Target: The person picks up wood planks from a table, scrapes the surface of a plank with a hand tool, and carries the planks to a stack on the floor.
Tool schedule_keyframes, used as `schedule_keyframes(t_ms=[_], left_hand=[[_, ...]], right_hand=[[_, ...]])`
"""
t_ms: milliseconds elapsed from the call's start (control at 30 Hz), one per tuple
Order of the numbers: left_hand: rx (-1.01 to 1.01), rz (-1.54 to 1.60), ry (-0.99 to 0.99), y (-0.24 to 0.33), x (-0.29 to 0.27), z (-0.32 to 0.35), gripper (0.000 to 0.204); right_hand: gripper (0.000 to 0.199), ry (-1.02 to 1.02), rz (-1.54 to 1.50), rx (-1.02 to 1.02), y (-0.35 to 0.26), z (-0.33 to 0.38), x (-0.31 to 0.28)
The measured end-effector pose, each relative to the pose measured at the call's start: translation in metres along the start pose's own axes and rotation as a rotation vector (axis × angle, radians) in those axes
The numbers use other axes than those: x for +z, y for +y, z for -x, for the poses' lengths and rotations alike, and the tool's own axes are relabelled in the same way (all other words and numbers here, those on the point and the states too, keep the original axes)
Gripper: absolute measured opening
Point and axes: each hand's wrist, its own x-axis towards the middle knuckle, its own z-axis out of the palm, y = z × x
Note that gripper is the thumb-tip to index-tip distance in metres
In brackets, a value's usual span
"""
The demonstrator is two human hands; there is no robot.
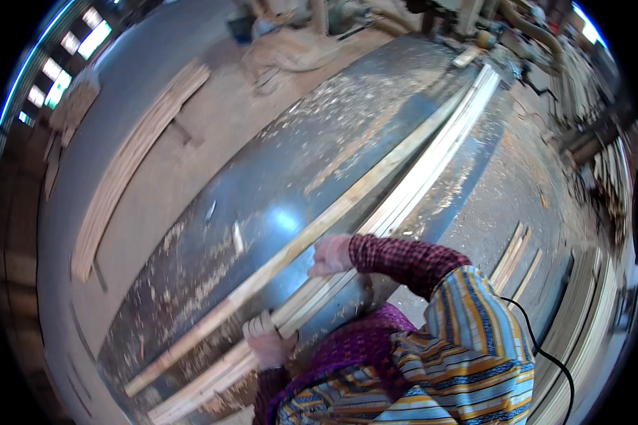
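A bundle of long, pale wooden strips runs slantwise across a dark metal-topped table. My right hand, in a dark checked sleeve, curls over the bundle near its middle. Lower down and to the left, my left hand grips the same strips near their close end, with pale coverings on its fingers. Both hands are closed; their palms and thumbs are mostly hidden. Just beyond the bundle lies a single longer wooden strip, apart from both hands.
Wood shavings and a small offcut litter the tabletop. A stack of boards rests on the far left. Short strips and long boards lie on the right, near a black cable. Machinery stands at the far end.
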Motion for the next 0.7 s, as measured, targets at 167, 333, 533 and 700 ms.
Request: schedule_keyframes(t_ms=[167,333,533,700], left_hand=[[-0.229,0.094,-0.36,-0.02,0.002,0.003,0.084],[-0.194,-0.144,-0.444,-0.024,0.001,0.016,0.091],[-0.304,0.025,-0.492,-0.019,-0.005,0.03,0.097],[-0.303,0.031,-0.695,-0.018,-0.022,0.016,0.099]], right_hand=[[0.039,0.217,0.105,-0.031,-0.021,-0.039,-0.025],[0.051,0.286,0.307,-0.044,-0.012,-0.079,-0.008],[0.044,-0.063,0.353,-0.076,-0.032,-0.072,-0.006],[0.051,-0.247,0.532,-0.074,-0.034,-0.061,-0.02]])
